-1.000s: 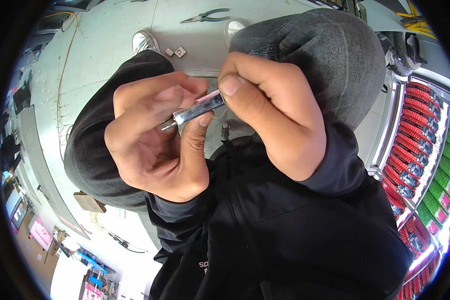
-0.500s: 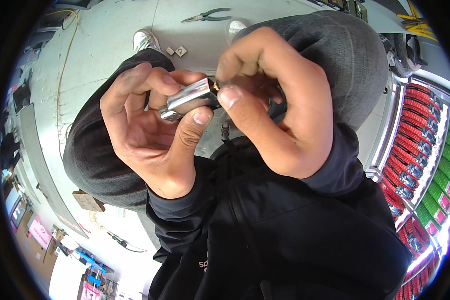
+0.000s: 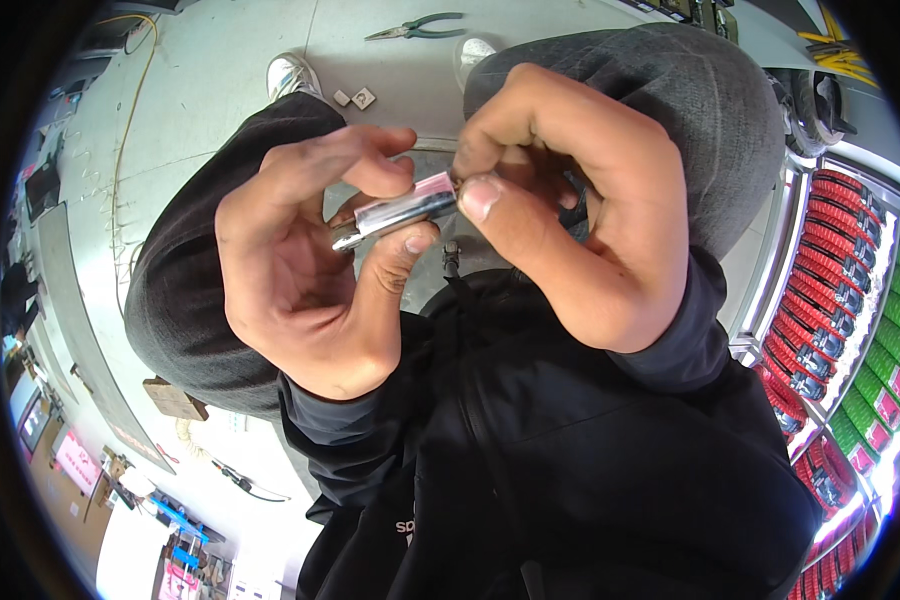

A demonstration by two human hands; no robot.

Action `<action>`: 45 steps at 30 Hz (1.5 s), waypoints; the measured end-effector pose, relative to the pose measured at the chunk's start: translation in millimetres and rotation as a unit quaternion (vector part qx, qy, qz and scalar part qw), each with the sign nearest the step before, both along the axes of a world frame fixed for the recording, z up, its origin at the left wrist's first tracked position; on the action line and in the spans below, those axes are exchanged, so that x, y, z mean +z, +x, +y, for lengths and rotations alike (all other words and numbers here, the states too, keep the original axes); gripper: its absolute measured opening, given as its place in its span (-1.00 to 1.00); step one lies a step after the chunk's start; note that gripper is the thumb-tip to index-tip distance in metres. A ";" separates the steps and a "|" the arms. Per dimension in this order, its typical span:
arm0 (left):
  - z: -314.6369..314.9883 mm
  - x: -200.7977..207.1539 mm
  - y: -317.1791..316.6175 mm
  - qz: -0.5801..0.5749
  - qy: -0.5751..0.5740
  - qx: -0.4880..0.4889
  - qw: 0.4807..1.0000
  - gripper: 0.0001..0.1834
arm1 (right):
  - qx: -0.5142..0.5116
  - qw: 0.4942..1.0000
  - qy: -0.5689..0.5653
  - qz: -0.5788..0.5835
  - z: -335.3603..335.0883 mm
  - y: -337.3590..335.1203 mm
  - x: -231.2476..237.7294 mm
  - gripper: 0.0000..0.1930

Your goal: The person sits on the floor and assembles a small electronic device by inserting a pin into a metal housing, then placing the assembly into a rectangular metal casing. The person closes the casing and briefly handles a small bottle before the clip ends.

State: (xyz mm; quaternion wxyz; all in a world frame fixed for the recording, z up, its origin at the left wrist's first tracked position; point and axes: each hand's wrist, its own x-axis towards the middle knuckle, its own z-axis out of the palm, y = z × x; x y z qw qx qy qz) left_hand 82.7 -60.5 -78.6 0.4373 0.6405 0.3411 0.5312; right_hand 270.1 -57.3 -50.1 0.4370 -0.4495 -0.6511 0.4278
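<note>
Between the thumb and fingers of my left hand [image 3: 295, 265] is a small, shiny metal block [image 3: 406, 208], tilted with its right end higher. A rounded metal piece sticks out at its left end, and a pinkish reflection lies along its upper face. My right hand [image 3: 605, 215] is curled, its thumb and forefinger pinched together against the block's right end. Whatever sits between those fingertips is too small and covered to make out. Both hands are held above my lap, in front of a black jacket [image 3: 590, 450].
Long-nose pliers [image 3: 415, 28] with dark green handles lie on the floor beyond my feet. Small square pieces [image 3: 364, 98] lie near my left shoe [image 3: 292, 77]. A wooden block [image 3: 175, 398] is at left. Red coils [image 3: 832, 240] and green coils [image 3: 882, 350] fill a rack at right.
Both hands have shifted slightly right with the metal block. The block has turned, showing a narrower side, and the gold-coloured bit at its right end is no longer visible.
</note>
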 end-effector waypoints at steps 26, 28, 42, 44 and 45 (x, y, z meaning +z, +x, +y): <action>6.1 6.4 -5.4 0.178 0.225 0.025 0.958 -0.43 | 0.074 0.950 -0.277 0.123 -4.9 3.0 8.1 -0.73; 4.9 6.3 -3.5 0.148 0.198 0.042 0.968 -0.42 | 0.063 0.942 -0.298 0.139 -6.4 -0.7 9.5 -0.73; -1.5 -15.8 -0.7 -0.143 -0.076 0.002 0.987 -0.24 | 0.010 0.995 0.089 0.033 -0.5 -4.7 -0.1 -0.88; -0.1 -12.8 6.6 -0.157 -0.076 0.035 0.984 -0.31 | 0.009 0.996 0.084 0.020 -0.7 -4.4 0.1 -0.89; -0.5 -12.6 6.0 -0.148 -0.077 0.040 0.985 -0.32 | 0.012 0.997 0.070 0.016 -1.0 -4.1 0.6 -0.90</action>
